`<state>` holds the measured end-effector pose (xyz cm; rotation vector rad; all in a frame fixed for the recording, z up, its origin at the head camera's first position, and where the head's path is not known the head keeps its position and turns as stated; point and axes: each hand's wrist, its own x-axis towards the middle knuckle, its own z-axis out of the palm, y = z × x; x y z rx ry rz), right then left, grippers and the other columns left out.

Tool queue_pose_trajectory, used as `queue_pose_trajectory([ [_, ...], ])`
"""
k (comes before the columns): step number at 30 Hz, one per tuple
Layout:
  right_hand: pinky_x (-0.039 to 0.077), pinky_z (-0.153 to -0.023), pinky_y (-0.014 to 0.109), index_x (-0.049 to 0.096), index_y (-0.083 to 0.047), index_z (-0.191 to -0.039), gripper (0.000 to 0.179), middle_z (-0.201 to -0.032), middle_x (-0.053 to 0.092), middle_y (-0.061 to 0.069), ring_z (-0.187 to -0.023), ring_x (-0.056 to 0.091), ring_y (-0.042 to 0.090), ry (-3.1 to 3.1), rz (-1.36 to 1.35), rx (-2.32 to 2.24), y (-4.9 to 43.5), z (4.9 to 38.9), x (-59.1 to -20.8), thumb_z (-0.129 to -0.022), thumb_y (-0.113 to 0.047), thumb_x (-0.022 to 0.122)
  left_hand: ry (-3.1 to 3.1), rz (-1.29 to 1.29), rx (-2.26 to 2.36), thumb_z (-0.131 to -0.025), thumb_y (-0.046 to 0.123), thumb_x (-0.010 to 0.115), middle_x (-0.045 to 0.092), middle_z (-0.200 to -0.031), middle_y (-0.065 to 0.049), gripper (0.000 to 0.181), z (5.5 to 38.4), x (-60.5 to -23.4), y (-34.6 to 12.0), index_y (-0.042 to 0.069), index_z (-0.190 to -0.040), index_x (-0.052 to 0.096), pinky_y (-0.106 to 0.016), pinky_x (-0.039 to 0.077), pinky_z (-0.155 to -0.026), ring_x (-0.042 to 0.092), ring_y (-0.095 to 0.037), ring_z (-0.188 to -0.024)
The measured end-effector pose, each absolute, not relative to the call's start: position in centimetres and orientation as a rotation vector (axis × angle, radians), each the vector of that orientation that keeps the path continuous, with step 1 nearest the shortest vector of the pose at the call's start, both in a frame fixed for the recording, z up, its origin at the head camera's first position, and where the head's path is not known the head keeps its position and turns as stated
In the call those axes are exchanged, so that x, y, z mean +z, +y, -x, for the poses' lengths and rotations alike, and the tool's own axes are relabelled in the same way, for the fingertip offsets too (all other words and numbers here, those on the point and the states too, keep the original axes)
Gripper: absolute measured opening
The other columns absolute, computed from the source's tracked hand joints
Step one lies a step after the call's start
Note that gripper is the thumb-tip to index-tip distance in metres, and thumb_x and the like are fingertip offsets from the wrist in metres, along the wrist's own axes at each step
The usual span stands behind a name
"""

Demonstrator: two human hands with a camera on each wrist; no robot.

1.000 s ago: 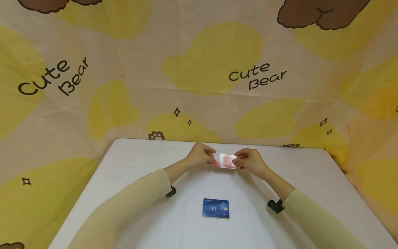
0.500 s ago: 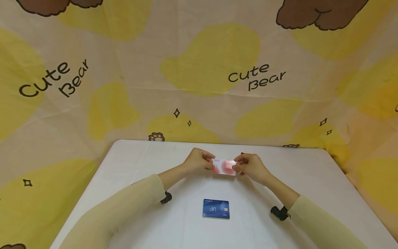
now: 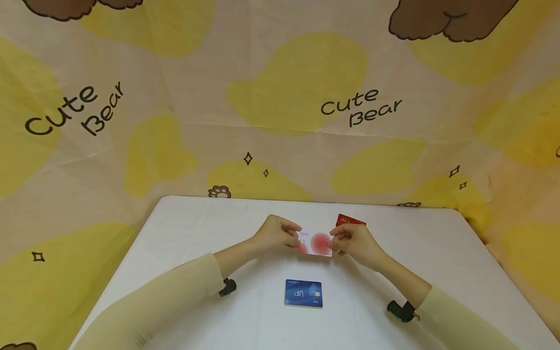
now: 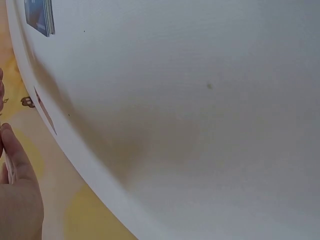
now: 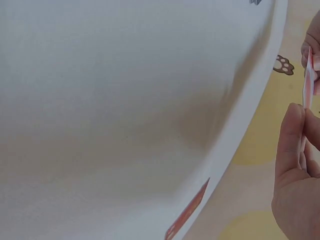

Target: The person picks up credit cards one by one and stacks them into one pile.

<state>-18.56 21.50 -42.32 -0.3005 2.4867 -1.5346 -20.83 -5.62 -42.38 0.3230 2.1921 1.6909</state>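
Observation:
Held between both hands in the head view is a white card (image 3: 321,243) with a pink round print. The left hand (image 3: 274,232) pinches its left edge, and the right hand (image 3: 356,244) pinches its right edge. In the right wrist view the card (image 5: 308,82) appears nearly edge-on, raised off the table. Nearer the person, a blue VIP card (image 3: 303,293) lies flat; in the left wrist view the blue card (image 4: 39,15) looks like a small stack. Behind the right hand lies a red card (image 3: 345,220), partly covered by that hand.
The white table (image 3: 210,311) has rounded far corners. A cloth (image 3: 280,87) printed with yellow patches and lettering hangs behind and beside it. Dark wrist cameras sit under both forearms, such as the right camera (image 3: 400,311).
Both hands have drawn the pink-and-white card towards the person, nearer the blue card. The red card behind the right hand has come into view. The blue card has stayed put.

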Motion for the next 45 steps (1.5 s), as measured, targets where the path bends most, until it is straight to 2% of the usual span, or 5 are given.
queue_pose_trajectory([
  [14, 0.061, -0.065, 0.031, 0.074, 0.006, -0.107, 0.021, -0.083, 0.072, 0.009, -0.07, 0.071, 0.033, 2.463, 0.379, -1.501, 21.2, 16.9, -41.9, -0.09, -0.004, 0.081, 2.174, -0.245, 1.733, -0.077, -0.008, 0.084, 0.071, -0.075, -0.005, 0.032, 18.1, -41.6, -5.6, -0.01, -0.108, 0.076, -0.032, 0.062, -0.07, 0.069, -0.013, -0.065],
  [21, 0.062, -0.067, 0.034, 0.073, 0.006, -0.109, 0.024, -0.083, 0.072, 0.008, -0.071, 0.072, 0.037, 2.44, 0.356, -1.487, 21.1, 16.4, -41.9, -0.089, -0.004, 0.081, 2.195, -0.231, 1.732, -0.076, -0.009, 0.084, 0.072, -0.075, -0.006, 0.033, 17.4, -41.9, -5.9, -0.009, -0.108, 0.077, -0.029, 0.061, -0.068, 0.07, -0.012, -0.064],
  [28, 0.061, -0.065, 0.031, 0.075, 0.007, -0.109, 0.025, -0.081, 0.072, 0.006, -0.068, 0.071, 0.03, 2.448, 0.342, -1.467, 20.8, 15.5, -42.0, -0.088, -0.006, 0.082, 2.192, -0.26, 1.726, -0.075, -0.011, 0.081, 0.075, -0.076, -0.01, 0.034, 16.3, -41.9, -6.0, -0.011, -0.108, 0.076, -0.029, 0.061, -0.067, 0.07, -0.012, -0.065],
  [45, 0.061, -0.06, 0.034, 0.074, 0.006, -0.104, 0.025, -0.079, 0.072, 0.007, -0.064, 0.07, 0.026, 2.374, 0.314, -1.481, 20.2, 13.6, -42.5, -0.086, -0.008, 0.086, 2.156, -0.186, 1.672, -0.076, -0.009, 0.084, 0.069, -0.072, -0.005, 0.032, 14.1, -41.9, -6.3, -0.01, -0.107, 0.076, -0.031, 0.062, -0.066, 0.068, -0.014, -0.063],
])
